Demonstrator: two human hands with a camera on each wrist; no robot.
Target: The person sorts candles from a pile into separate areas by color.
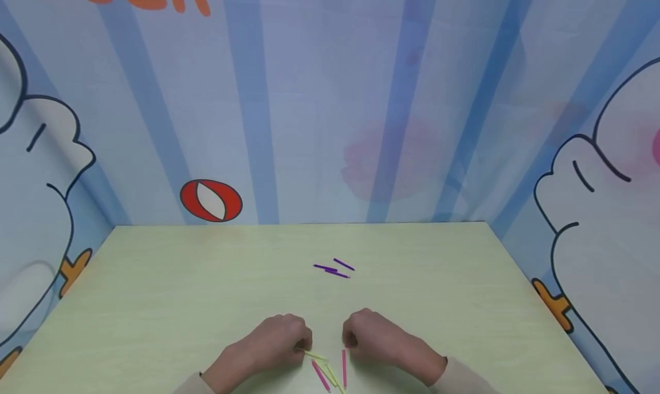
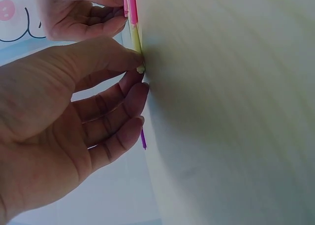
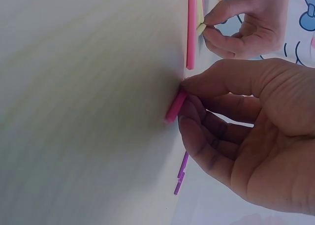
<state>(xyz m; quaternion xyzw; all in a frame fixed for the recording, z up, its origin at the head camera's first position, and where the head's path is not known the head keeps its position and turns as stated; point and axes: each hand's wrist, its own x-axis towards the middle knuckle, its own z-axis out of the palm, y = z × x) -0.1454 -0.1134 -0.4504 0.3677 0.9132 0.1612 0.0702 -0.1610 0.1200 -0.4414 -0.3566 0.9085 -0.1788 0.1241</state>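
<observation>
My left hand (image 1: 281,339) is at the near part of the table, thumb and fingertips pinching the end of a thin yellow stick (image 1: 315,355). A short way to its right, my right hand (image 1: 384,343) pinches a pink stick (image 3: 175,107), whose end shows beyond the fingertips in the right wrist view. Between the hands lie more yellow sticks (image 1: 330,374), a slanted pink stick (image 1: 320,375) and an upright-pointing pink one (image 1: 344,369). Farther back, 3 purple sticks (image 1: 337,273) lie close together.
The pale yellow-green table (image 1: 180,291) ends at a striped blue backdrop (image 1: 319,107) behind it. Side panels with white cartoon figures (image 1: 613,256) stand at left and right.
</observation>
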